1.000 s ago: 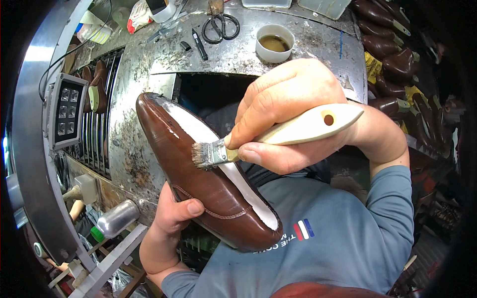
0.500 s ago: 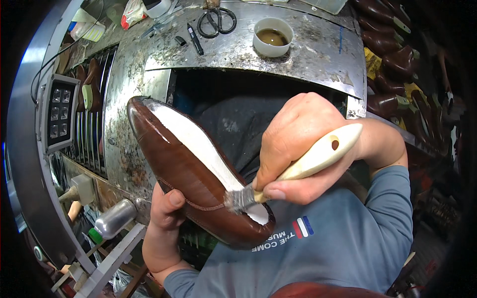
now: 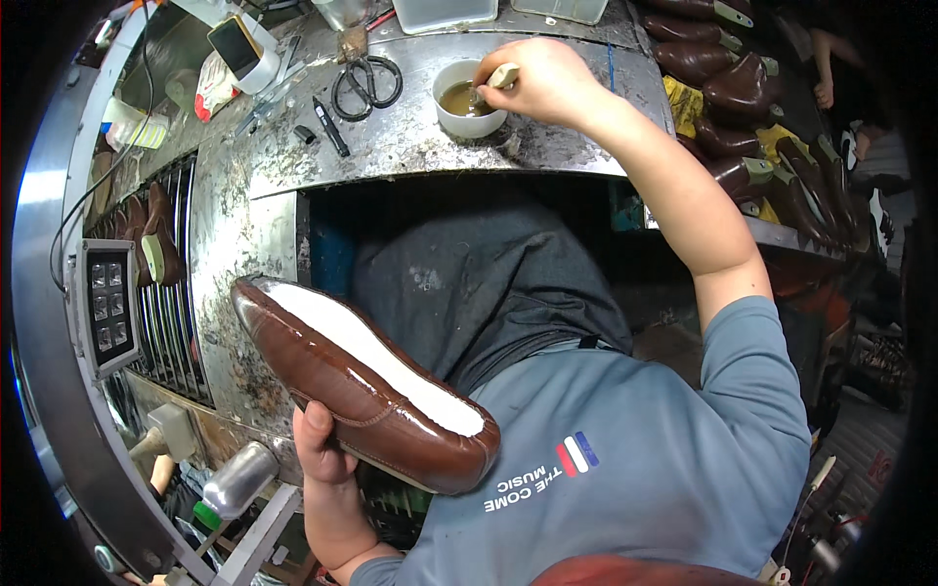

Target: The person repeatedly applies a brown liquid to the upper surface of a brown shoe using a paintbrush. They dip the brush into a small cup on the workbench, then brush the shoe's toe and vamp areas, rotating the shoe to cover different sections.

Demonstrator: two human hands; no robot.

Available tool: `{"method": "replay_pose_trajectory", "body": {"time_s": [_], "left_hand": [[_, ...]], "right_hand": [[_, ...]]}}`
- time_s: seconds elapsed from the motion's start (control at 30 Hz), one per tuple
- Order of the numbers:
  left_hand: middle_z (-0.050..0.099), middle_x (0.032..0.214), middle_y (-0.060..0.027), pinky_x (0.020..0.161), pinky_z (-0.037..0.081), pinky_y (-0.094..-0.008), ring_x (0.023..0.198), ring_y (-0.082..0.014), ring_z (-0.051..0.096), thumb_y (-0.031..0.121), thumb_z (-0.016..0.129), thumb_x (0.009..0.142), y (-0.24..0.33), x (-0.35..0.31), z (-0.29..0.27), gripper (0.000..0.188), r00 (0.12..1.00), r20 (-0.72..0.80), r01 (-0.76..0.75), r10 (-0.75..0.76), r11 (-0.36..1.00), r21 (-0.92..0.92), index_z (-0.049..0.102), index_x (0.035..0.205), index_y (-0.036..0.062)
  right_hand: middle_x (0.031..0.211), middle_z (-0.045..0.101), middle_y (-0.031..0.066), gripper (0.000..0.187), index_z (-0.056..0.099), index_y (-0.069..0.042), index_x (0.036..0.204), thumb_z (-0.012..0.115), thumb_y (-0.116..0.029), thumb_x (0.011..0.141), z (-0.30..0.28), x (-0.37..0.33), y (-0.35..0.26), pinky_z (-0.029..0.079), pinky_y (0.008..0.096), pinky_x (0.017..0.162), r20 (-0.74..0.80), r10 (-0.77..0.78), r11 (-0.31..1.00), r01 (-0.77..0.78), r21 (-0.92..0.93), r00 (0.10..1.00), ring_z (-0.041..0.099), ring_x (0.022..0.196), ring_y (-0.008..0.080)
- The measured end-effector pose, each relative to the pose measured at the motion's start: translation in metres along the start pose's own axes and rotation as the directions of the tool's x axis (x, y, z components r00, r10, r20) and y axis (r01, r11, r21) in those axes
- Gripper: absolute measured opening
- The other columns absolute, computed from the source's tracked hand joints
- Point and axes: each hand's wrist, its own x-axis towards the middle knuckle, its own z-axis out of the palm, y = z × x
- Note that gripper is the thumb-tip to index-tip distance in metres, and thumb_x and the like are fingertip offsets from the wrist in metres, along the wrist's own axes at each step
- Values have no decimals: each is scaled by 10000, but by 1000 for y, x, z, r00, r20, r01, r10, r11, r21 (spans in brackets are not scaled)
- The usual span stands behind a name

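Note:
My left hand (image 3: 325, 444) grips a glossy brown leather shoe (image 3: 371, 410) from its lower side, thumb on the leather. The shoe lies slanted, its pointed end at the far left, with a long white strip running along its upper face. Over at the bench, my right hand (image 3: 547, 83) is closed round the pale handle of a brush (image 3: 502, 76). The brush dips into a white plastic bowl (image 3: 471, 125) of amber liquid, so its bristles are mostly hidden.
Black-handled scissors (image 3: 367, 88) and a black marker (image 3: 330, 127) with its cap off lie left of the bowl. A lamp (image 3: 108, 305) stands at the left edge. Several brown shoes (image 3: 747, 88) are piled at the right. A silvery bottle (image 3: 240, 479) sits at lower left.
My right hand has carried the brush from the shoe up to the bowl. The shoe, still in my left hand, sits slightly lower and further left in view.

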Motion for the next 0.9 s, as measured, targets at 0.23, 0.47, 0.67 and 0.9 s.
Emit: {"method": "replay_pose_trajectory", "body": {"time_s": [0.23,0.47,0.67,0.9], "left_hand": [[573,1408,-154,1044,498,-469,1249,-303,594,467,529,1023,3,2,5,630,999,-19,-42,43,999,21,442,1476,37],[563,1421,-158,1080,477,-477,1266,-303,584,450,507,1036,8,8,5,619,997,52,-50,50,999,-9,430,1484,31],[555,1439,-152,1101,457,-482,1288,-304,571,447,527,1024,12,4,10,637,1000,20,-25,24,999,46,417,1495,33],[592,1385,-160,1068,473,-466,1239,-300,603,466,543,1012,19,3,20,639,1000,-9,3,-2,990,140,446,1466,26]], "right_hand": [[906,750,76,217,772,-169,975,745,-326,829,-26,-3,-12,577,371,762,-272,-30,965,99,242,962,725,870,264],[959,763,91,246,788,-147,1014,755,-338,862,-13,-20,-5,577,331,774,-47,46,932,-26,361,998,739,860,235],[951,751,85,191,761,-11,1020,794,-124,870,-66,-31,-73,557,269,770,-10,-229,564,141,813,973,711,875,137],[770,724,90,127,752,-11,868,811,-100,800,-68,-47,-135,558,318,574,-284,-444,165,389,906,850,697,641,231]]}}
